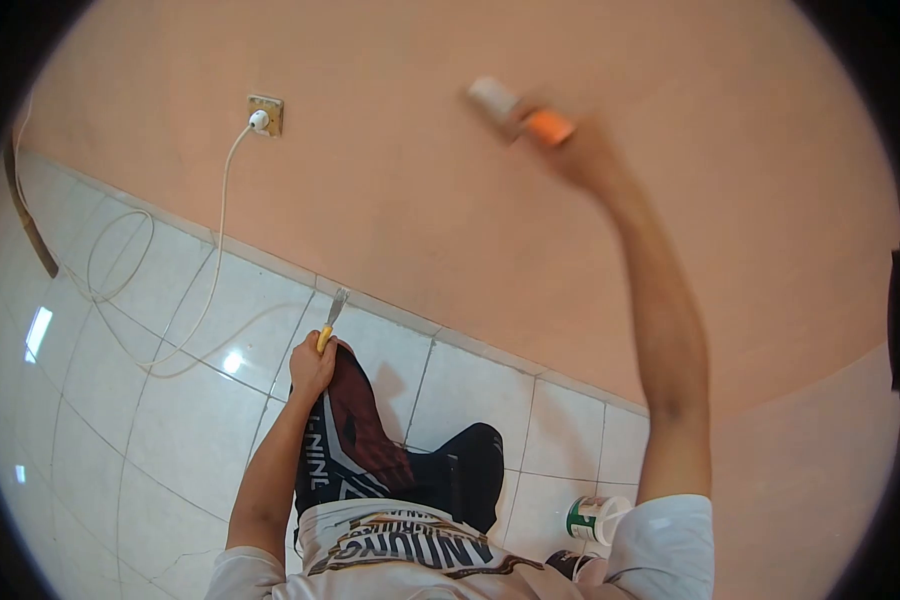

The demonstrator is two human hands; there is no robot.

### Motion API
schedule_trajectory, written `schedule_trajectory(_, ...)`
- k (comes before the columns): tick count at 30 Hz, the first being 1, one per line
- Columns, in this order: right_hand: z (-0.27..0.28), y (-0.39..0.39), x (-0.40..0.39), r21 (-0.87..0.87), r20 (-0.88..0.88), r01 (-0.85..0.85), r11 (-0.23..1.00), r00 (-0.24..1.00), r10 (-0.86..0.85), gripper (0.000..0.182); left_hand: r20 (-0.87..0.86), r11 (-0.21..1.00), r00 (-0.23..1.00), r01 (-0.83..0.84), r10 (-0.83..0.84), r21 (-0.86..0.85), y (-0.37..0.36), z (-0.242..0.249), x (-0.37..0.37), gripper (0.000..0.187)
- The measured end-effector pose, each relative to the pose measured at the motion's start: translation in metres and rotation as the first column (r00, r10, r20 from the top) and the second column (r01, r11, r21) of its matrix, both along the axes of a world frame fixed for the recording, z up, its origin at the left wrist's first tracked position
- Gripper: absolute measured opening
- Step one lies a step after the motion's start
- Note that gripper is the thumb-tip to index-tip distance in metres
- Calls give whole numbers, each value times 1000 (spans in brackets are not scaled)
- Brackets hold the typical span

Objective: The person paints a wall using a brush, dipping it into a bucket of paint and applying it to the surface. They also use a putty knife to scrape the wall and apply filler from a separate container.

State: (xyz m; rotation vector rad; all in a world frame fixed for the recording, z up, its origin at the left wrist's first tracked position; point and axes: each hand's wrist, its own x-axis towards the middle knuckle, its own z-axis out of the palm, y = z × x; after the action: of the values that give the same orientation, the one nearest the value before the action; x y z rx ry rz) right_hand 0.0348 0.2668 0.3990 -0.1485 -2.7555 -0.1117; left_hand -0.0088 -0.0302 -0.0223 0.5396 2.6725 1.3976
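Note:
My left hand (313,366) is closed round the yellow handle of a putty knife (338,304), whose metal blade points up toward the base of the wall. My right hand (575,150) is raised in front of the peach wall (400,190), blurred by motion. It grips an orange-handled tool (548,127) with a pale, blurred head at its upper left. Whether that head touches the wall, I cannot tell.
A white cable (222,210) runs from a wall socket (273,112) and loops over the white tiled floor (470,390). A white and green bucket (595,518) stands at lower right, beside a dark container (564,564). A dark object (899,320) is at the right edge.

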Motion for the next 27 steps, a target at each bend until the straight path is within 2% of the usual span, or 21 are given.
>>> schedule_trajectory(1, 31, 1, 6, 29, -227, -201, 979, 953, 202, 17, 12, 1000, 1000, -7, 7, 3, 0, 0, -1, 33)
schedule_trajectory(3, 86, -22, 16, 362, -363, -264, 894, 843, 396, 15, -23, 1000, 1000, 3, -4, -10, 1, 1, -3, 33)
schedule_trajectory(6, 113, -37, 20, 683, -443, -55, 728, 762, 472, 11, -41, 999, 999, 34, -35, -22, 3, 3, -3, 33)
schedule_trajectory(7, 98, -25, 15, 605, -479, 44, 795, 817, 320, 10, -40, 999, 998, 40, -41, -19, 3, 3, -4, 33)
schedule_trajectory(8, 64, -3, 7, 727, -407, 145, 671, 878, 252, 13, -50, 999, 998, 32, -33, -15, 3, 0, -4, 33)
schedule_trajectory(10, -8, -6, -2, 842, -320, 216, 493, 938, 135, 12, -70, 1000, 997, 20, -20, 0, 5, -6, -4, 33)
schedule_trajectory(11, -50, -8, -2, 862, -236, 110, 495, 951, 200, 9, -63, 1000, 998, 16, -17, -10, 5, -5, -3, 33)
schedule_trajectory(12, -101, -16, 4, 803, -106, -113, 585, 939, 326, 5, -58, 1000, 998, 15, -16, -19, 4, -5, -2, 33)
schedule_trajectory(13, -140, -26, 11, 657, 26, -330, 678, 909, 417, 4, -58, 1000, 998, 18, -20, -24, 4, -5, -1, 33)
schedule_trajectory(14, -168, -33, 19, 463, 133, -460, 757, 881, 454, 6, -79, 999, 996, 28, -30, -25, 3, -7, 0, 34)
schedule_trajectory(15, -176, -32, 24, 293, 202, -439, 850, 897, 393, 4, -111, 999, 993, 42, -44, -20, 3, -11, -2, 34)
schedule_trajectory(16, -185, -31, 29, 126, 261, -372, 920, 907, 331, 12, -129, 1000, 991, 27, -27, 2, 4, -18, -3, 35)
schedule_trajectory(19, -95, -16, 43, -131, 97, -279, 951, 951, 292, 18, -82, 1000, 997, 14, -13, 12, 4, -19, -3, 32)
schedule_trajectory(21, -12, 3, 58, -54, -114, -235, 971, 967, 227, 22, -105, 999, 994, 16, -12, 36, 2, -20, -2, 31)
schedule_trajectory(22, 36, 21, 67, 31, -67, -194, 981, 978, 196, 20, -81, 996, 997, 26, -19, 90, 0, -21, 0, 30)
schedule_trajectory(23, 86, 24, 82, 114, -127, 90, 989, 989, -75, 17, -79, 997, 997, 25, -19, 69, 1, -23, 0, 30)
schedule_trajectory(24, 135, 40, 95, 201, -205, 192, 961, 967, -151, 18, -90, 998, 996, 32, -27, 60, 3, -21, -1, 30)
schedule_trajectory(25, 182, 21, 117, 239, -343, 282, 929, 920, -190, 19, -95, 998, 995, 39, -34, 46, 3, -19, 0, 30)
schedule_trajectory(26, 219, 32, 128, 388, -491, 360, 849, 860, -140, 20, -95, 999, 995, 45, -42, 31, 3, -17, 1, 31)
schedule_trajectory(27, 246, 26, 141, 507, -595, 255, 824, 795, 120, 20, -102, 998, 992, 69, -68, 10, 3, -14, 1, 31)
